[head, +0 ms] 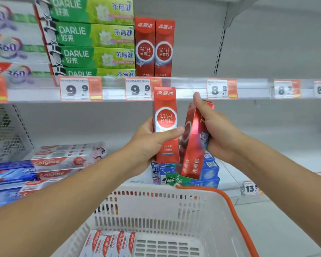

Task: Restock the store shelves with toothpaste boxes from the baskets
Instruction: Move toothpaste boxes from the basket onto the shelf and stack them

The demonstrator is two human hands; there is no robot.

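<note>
My left hand point(148, 140) grips a red Optic White toothpaste box point(165, 108) upright, thumb across its front. My right hand point(217, 127) holds a second red box point(191, 151) tilted, its lower end down toward the left. Both boxes hover above the white basket point(174, 206) with the orange handle point(235, 210). Several white and red boxes point(109, 243) lie in the basket's near left corner. On the upper shelf two matching red boxes point(154, 47) stand upright beside a stack of green Darlie boxes point(93, 36).
The upper shelf right of the red boxes is bare, with price tags point(221, 89) along its front rail. On the lower shelf lie Colgate boxes point(59, 160) at left and a blue and green stack point(208, 173) behind the basket.
</note>
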